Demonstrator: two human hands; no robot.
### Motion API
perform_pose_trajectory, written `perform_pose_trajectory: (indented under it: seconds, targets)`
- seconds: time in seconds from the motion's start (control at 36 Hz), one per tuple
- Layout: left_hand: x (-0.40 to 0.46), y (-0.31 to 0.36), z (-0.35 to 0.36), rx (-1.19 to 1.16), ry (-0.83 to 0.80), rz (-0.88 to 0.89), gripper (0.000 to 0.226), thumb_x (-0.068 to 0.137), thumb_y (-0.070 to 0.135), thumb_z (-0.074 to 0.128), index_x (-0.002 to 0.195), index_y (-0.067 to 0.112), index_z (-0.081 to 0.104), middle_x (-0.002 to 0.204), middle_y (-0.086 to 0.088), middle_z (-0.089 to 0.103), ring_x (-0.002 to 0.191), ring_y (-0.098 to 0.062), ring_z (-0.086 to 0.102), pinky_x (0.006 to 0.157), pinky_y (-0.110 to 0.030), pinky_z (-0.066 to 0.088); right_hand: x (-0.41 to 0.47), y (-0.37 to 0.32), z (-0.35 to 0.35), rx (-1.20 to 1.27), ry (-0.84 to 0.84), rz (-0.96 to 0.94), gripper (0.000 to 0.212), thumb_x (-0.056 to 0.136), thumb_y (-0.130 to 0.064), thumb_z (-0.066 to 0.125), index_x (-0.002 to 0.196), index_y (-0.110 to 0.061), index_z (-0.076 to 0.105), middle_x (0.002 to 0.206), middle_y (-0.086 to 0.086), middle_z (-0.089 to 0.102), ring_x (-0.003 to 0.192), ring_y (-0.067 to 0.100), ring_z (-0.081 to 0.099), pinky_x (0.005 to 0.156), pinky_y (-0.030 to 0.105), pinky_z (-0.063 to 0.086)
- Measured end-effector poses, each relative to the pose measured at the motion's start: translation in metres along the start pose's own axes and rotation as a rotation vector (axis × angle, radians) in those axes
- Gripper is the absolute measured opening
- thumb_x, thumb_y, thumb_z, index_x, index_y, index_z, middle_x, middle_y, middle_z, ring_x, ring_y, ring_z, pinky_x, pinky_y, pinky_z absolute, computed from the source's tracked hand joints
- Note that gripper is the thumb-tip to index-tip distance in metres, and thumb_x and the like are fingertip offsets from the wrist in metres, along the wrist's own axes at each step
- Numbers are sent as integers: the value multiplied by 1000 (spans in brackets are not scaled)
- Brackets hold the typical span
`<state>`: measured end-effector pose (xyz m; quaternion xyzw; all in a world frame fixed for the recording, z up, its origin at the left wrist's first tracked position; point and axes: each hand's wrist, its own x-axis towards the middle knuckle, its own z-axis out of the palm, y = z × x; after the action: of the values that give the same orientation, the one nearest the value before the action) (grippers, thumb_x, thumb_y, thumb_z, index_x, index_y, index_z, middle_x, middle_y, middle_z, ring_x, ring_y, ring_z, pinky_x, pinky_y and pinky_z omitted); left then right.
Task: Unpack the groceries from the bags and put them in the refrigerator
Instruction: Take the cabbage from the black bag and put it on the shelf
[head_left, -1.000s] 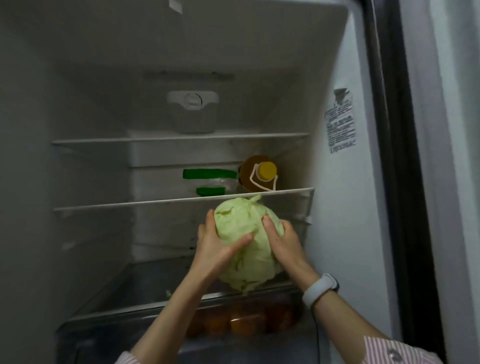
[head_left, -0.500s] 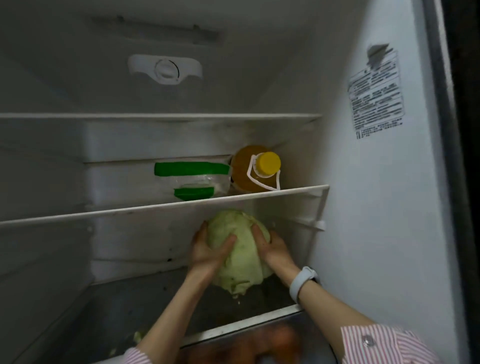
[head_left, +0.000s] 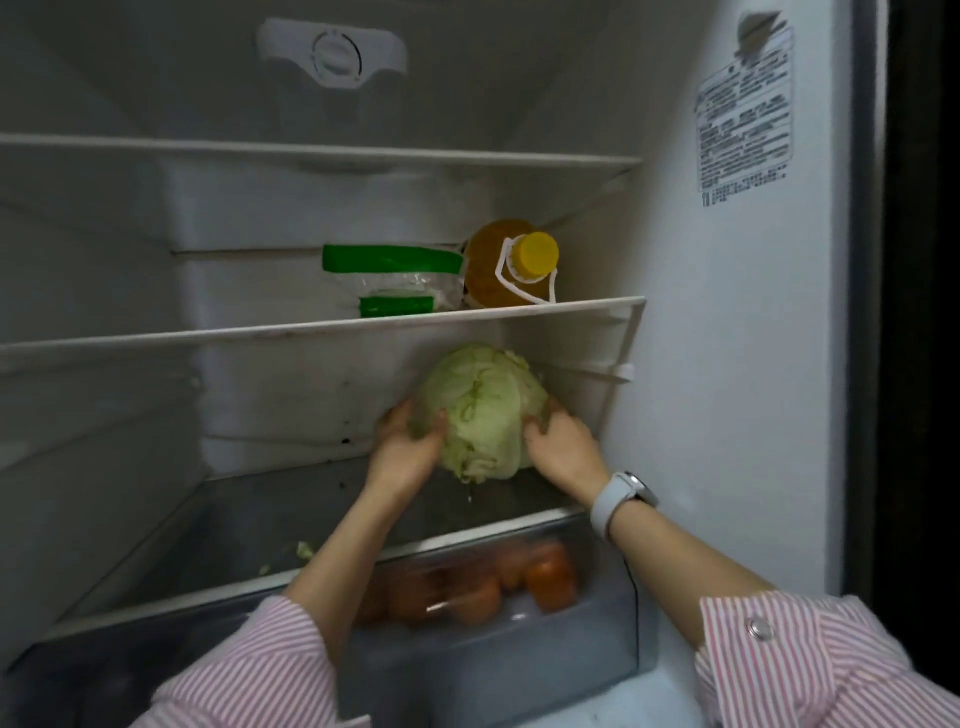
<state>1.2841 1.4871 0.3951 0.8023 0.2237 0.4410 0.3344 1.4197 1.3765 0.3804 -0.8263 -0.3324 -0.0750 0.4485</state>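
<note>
cabbage (head_left: 480, 410) sits at the back right of the lowest glass shelf (head_left: 234, 540) in the refrigerator (head_left: 737, 364), tucked under the middle shelf (head_left: 156, 338) and close to the right wall. i have both hands on it. my left hand (head_left: 408, 449) cups its left flank with the fingers curled round the lower side, and my right hand (head_left: 563, 441) does the same on the right flank, so the head is squeezed between the two palms. i cannot tell for certain whether its base already bears on the glass or hangs just above it; the ragged stem end points down and toward me, and the rounded crown leans up and back toward the rear wall.

what matters for the next move, as i judge it, is that the cabbage lies straight ahead of both hands and between them, with neither hand clearly nearer. to let go i would have to draw each hand outward and back toward me; the right one has little room before the wall. if the head is tilted on its stem end it may roll forward once freed.

above it stand an oil bottle (head_left: 506, 267) and a green-banded bag (head_left: 395, 280). the drawer (head_left: 613, 597) below holds orange fruit (head_left: 550, 574).
</note>
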Motion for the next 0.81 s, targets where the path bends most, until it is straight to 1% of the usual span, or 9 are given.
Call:
perform_pose_trajectory:
  seconds: [0.08,0.14,0.25,0.33,0.42,0.47,0.58,0.72,0.81]
  targets:
    - [-23,1,-17,160,29,-23,49,90,23,57,136,12,44,134,-17,51,122,-30,48,92,-30,40,-28,-1,-7,8,45,-95,40,92,-31,39,115,-2,51,121,26,53,108,43,52,92,45,44]
    - [-41,2,-26,275,35,18,48,89,24,58,133,11,47,131,-23,50,122,-35,46,96,-34,38,-48,-4,-12,10,67,-175,34,92,-24,43,115,0,53,121,26,54,111,41,51,96,45,42]
    - [-88,3,-36,472,31,60,48,88,28,56,131,10,48,130,-20,46,119,-39,46,98,-44,41,-97,-3,-25,-24,97,-294,33,91,-17,47,119,-3,56,121,21,56,113,38,50,99,42,39]
    - [-138,6,-37,608,21,95,47,88,29,55,132,12,48,134,-14,45,121,-35,44,98,-46,39,-142,10,-32,-61,94,-367,30,88,-15,48,114,-5,60,115,18,60,110,36,51,96,41,40]
    - [-199,12,-35,721,19,116,46,87,29,55,130,15,49,136,-9,45,124,-31,42,100,-45,34,-194,29,-37,-100,37,-456,36,85,-21,41,112,-7,61,113,13,63,109,33,53,95,41,41]
    - [-244,13,-33,773,31,132,42,83,27,55,124,16,54,130,-9,51,120,-31,47,96,-46,37,-232,43,-39,-126,-23,-510,37,86,-22,39,113,-9,61,114,8,62,111,30,51,95,41,42]
    - [-352,6,-35,760,83,157,42,72,31,45,106,13,62,109,-11,64,98,-31,62,77,-43,49,-317,73,-41,-143,-175,-544,34,90,-20,43,119,-9,58,119,7,60,116,26,48,96,39,40]
    - [-518,-23,-51,767,-20,-104,46,73,33,43,109,13,64,107,-9,65,92,-30,64,72,-41,53,-444,104,-23,-117,-402,-609,40,82,-27,36,103,-10,65,100,7,66,98,29,61,81,39,50]
    - [-621,-46,-79,820,-128,-362,48,72,35,45,110,15,65,108,-8,66,90,-30,66,72,-44,53,-526,112,-3,-152,-625,-616,40,89,-26,35,117,-12,59,118,5,60,115,25,51,92,37,42]
